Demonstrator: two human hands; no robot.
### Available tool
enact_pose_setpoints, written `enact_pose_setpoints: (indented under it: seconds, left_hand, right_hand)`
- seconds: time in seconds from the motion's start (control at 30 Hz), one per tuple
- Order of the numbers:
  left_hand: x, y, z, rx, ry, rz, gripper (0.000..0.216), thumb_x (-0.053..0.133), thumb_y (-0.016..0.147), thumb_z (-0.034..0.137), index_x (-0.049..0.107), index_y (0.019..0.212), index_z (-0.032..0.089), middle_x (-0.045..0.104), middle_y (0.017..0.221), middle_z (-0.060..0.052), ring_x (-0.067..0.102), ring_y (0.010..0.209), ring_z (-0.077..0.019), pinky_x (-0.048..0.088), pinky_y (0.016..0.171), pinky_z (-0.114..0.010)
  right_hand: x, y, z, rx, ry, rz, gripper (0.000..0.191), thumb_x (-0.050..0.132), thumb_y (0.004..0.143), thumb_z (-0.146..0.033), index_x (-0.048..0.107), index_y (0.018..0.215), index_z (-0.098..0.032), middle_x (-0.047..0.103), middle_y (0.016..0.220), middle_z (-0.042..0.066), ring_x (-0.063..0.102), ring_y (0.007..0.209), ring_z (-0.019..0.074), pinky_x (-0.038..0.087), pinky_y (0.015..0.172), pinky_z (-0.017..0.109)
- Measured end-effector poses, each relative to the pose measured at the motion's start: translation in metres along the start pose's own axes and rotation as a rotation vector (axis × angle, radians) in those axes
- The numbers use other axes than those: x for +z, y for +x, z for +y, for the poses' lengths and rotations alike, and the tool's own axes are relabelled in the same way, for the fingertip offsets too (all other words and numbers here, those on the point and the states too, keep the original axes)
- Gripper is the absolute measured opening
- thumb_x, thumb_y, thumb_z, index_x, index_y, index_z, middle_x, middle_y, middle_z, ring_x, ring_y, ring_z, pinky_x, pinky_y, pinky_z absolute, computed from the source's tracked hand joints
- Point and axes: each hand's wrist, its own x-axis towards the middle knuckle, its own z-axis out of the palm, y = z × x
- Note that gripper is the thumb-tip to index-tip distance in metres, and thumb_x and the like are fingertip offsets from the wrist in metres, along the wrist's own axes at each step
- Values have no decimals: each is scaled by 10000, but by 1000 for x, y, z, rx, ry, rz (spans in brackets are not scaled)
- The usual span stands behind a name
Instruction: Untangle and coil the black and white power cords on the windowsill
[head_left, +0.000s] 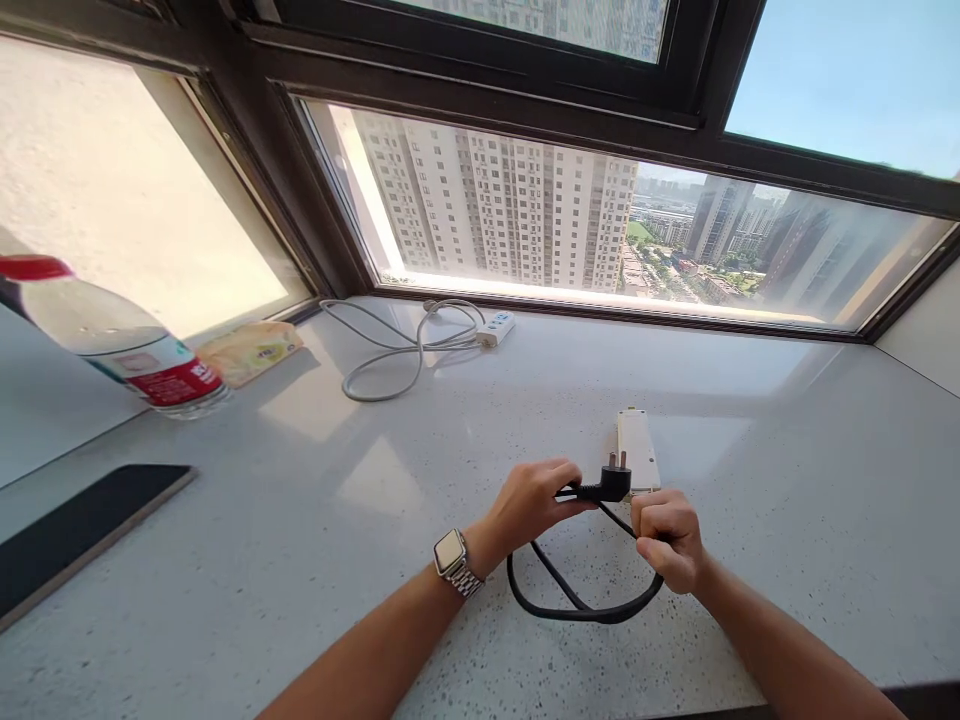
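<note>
A black power cord hangs in a loop between my two hands, over the speckled white counter. My left hand, with a watch on its wrist, pinches the cord just behind its black plug. The plug's metal prongs point up and away from me. Closed around another stretch of the same cord is my right hand. Just beyond the plug and my right hand lies a flat white rectangular device, its near end partly hidden.
A white power strip with its coiled grey cable lies by the window. At left are a red-capped plastic bottle, a soft tissue pack and a dark flat phone-like slab. Dark window frames border the counter.
</note>
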Motion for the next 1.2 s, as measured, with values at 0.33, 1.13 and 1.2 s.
enact_pose_setpoints:
  seconds: [0.33,1.13,1.2]
  left_hand:
    - [0,2,-2,27,-37,-177,731,811,622,345,519,1286,251,545,1239,-134,556,1055,-249,467,854,-344]
    - [6,16,33,-316,486,-272,541,602,758,605,606,1027,136,594,993,-126,540,928,-299,388,789,-417]
    - [2,15,29,-311,452,-288,395,573,827,475,592,1054,152,592,1007,-118,544,933,-289,394,781,-414]
  right_hand:
    - [35,-20,1,-125,16,-475,291,425,614,-260,153,514,-238,223,457,-56,144,405,90,149,410,278]
    - [-2,3,-33,-440,-379,-10,278,506,891,-423,608,960,-174,659,807,86,618,759,201,482,679,341]
    - [12,0,-30,-413,-567,-92,340,517,883,-458,600,1039,-167,679,928,109,616,868,227,475,751,368]
